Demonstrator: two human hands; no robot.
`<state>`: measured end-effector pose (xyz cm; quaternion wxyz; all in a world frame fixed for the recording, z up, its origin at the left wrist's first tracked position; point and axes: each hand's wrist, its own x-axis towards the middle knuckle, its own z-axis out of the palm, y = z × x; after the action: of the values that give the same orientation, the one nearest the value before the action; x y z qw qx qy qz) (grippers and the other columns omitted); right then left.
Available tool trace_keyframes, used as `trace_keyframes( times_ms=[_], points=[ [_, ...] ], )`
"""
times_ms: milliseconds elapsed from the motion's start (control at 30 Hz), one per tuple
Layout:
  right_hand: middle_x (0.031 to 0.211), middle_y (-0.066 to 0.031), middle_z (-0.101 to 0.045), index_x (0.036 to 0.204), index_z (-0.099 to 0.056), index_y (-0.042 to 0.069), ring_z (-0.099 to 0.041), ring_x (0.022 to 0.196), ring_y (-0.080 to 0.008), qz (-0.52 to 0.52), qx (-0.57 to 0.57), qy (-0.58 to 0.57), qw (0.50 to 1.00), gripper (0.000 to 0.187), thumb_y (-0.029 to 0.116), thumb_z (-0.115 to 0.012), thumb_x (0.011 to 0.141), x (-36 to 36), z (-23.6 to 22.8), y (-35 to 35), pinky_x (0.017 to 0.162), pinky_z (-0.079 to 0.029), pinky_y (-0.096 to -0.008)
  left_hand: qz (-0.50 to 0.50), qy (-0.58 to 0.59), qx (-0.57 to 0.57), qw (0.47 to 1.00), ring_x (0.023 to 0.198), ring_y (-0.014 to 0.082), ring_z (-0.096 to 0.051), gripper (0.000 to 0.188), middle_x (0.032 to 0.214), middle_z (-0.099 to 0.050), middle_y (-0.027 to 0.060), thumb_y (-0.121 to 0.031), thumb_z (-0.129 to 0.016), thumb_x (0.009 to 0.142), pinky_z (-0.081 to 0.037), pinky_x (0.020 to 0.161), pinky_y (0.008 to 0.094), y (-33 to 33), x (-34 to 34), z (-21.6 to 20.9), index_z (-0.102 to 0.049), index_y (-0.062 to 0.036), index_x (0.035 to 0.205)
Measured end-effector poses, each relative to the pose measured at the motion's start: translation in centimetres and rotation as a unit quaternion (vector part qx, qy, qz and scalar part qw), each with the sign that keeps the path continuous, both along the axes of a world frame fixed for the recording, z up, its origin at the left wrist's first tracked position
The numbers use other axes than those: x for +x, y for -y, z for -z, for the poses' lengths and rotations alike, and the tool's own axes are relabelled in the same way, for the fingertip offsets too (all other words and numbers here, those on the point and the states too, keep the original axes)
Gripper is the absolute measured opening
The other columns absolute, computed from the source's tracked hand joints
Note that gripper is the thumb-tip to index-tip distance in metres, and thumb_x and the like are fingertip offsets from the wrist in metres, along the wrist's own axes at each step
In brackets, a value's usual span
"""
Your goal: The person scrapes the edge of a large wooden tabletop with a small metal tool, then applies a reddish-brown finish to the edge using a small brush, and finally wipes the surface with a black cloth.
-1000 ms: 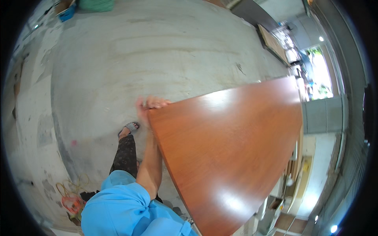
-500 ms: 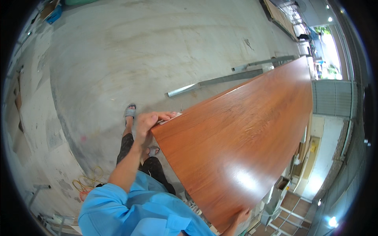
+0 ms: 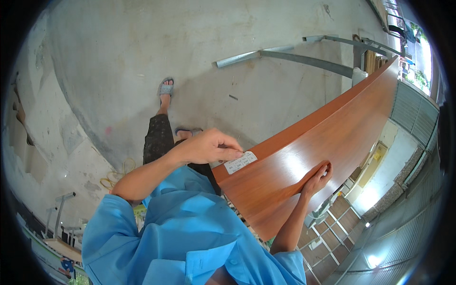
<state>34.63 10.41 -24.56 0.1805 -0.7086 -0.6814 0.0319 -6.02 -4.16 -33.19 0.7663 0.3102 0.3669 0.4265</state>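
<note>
A long reddish-brown wood-grain board stretches from in front of me toward the far right, standing tilted with its long edge showing. Near its near-left corner, a white printed label lies across that edge. My left hand pinches the label's upper corner between thumb and fingers. Against the glossy broad face rests my right hand, fingers stretched out and holding nothing. Its reflection shows in the surface.
Grey metal bars lie on the concrete floor beyond the board. A metal frame stands at the lower right. A yellow cord lies at left, and my sandaled foot is on the floor.
The board has tilted up, baring its long edge and the label. My left hand went from gripping the edge to pinching the label; my right hand moved up from the near corner onto the face.
</note>
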Motion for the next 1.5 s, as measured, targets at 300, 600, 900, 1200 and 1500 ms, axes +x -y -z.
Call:
trace_keyframes(
  times_ms=[300, 600, 900, 1200, 1500],
  points=[
    [0.134, -0.0143, -0.053, 0.137, -0.051, -0.001, -0.051, 0.123, -0.0262, 0.009, -0.001, -0.001, 1.000, 0.039, 0.023, -0.052, 0.106, 1.2, 0.4, -0.2, 0.108, -0.038, -0.0376, 0.041, 0.107, -0.092, 0.989, 0.064, 0.0055, -0.057, 0.023, 0.071, -0.064, -0.0010, -0.024, -0.073, 0.095, -0.044, 0.056, 0.0248, -3.1, 1.3, 0.5, -0.070, -0.0013, 0.093],
    [0.139, -0.0140, -0.052, 0.137, -0.052, -0.001, -0.051, 0.125, -0.0266, 0.028, 0.001, 0.005, 1.000, 0.038, 0.020, -0.053, 0.105, 0.3, 0.0, -0.3, 0.108, -0.040, -0.0378, -0.044, -0.099, -0.013, 0.994, 0.086, 0.0139, -0.064, 0.030, 0.099, -0.068, 0.0052, -0.025, -0.074, 0.094, -0.053, 0.075, 0.0285, -2.9, 1.2, -2.4, -0.065, -0.0015, 0.109],
    [0.140, -0.0179, -0.053, 0.133, -0.055, -0.001, -0.052, 0.126, -0.0324, 0.028, 0.024, -0.006, 0.999, 0.037, 0.017, -0.057, 0.100, -0.4, -0.4, -0.5, 0.107, -0.042, -0.0403, -0.061, -0.110, 0.100, 0.987, 0.113, 0.0287, -0.067, 0.051, 0.129, -0.066, 0.0193, -0.027, -0.067, 0.096, -0.052, 0.097, 0.0372, -6.6, 3.0, -3.7, -0.056, -0.0046, 0.141],
    [0.140, -0.0179, -0.054, 0.130, -0.058, -0.001, -0.051, 0.128, -0.0366, 0.036, 0.051, -0.006, 0.998, 0.039, 0.019, -0.062, 0.096, -1.4, -1.5, 0.0, 0.108, -0.040, -0.0449, -0.009, -0.147, 0.019, 0.989, 0.099, 0.0115, -0.064, 0.053, 0.112, -0.074, 0.0130, -0.025, -0.066, 0.097, -0.051, 0.090, 0.0290, -11.4, 4.7, -5.0, -0.054, 0.0016, 0.141],
    [0.156, -0.0197, -0.041, 0.144, -0.054, 0.008, -0.032, 0.147, -0.0388, 0.115, 0.021, 0.109, 0.987, 0.059, 0.044, -0.056, 0.097, -2.7, -0.8, 2.4, 0.121, -0.020, -0.0564, -0.057, -0.249, 0.142, 0.956, 0.071, 0.0085, -0.051, 0.049, 0.079, -0.057, -0.0003, -0.024, -0.056, 0.103, -0.043, 0.067, 0.0238, -8.1, 4.9, -4.6, -0.051, -0.0010, 0.145]
  ],
)
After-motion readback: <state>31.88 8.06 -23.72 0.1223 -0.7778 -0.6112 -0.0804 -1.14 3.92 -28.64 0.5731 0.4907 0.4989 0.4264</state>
